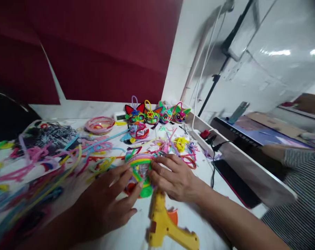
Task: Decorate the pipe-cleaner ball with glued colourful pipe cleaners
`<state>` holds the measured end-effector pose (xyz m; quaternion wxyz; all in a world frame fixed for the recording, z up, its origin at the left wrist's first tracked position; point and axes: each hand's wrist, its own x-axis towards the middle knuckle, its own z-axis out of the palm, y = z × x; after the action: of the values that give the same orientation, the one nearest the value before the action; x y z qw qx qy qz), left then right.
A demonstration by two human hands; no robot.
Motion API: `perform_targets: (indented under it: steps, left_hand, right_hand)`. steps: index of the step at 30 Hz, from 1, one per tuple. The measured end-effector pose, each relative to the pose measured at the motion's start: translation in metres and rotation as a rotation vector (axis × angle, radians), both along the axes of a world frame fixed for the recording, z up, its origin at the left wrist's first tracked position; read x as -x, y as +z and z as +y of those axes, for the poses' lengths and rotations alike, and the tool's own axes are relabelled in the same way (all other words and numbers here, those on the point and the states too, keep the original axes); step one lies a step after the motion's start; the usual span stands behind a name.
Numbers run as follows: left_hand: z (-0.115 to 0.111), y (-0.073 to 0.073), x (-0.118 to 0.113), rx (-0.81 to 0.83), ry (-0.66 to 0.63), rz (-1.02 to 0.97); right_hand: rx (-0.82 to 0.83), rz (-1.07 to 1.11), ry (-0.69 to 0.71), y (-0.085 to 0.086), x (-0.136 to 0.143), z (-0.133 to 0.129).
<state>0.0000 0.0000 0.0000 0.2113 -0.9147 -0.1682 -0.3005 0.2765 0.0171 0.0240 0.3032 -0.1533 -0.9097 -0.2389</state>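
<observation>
craft workspace | white table (128, 232) | heaped pipe cleaners (39, 152) | glue gun (160, 222) | eared ornaments (152, 118) (four in a row)

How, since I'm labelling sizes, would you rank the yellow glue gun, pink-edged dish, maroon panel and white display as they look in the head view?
1. Maroon panel
2. Yellow glue gun, enlarged by nearness
3. Pink-edged dish
4. White display

Glue gun (161, 222) before craft piece (147, 191), ornaments (152, 118) behind, pipe cleaners (40, 151) left
</observation>
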Motion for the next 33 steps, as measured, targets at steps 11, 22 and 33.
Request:
perform_targets:
  steps: [11,22,33]
  left_hand:
    - [-0.001,-0.0022,-0.0035,0.026,0.045,-0.019]
    - [-0.0005,0.0029,0.0018,-0.006,0.04,0.032]
    - [-0.0024,-0.0001,-0.0019,0.024,0.04,-0.019]
  right_hand:
    - [0.014,0.036,-0.022,-0.0031,0.0006,-0.0032]
    - [0.154,0.169,0.01,-0.0087,0.0009,-0.0023]
    - [0.318,0.243,0.057,-0.0094,0.002,-0.0026]
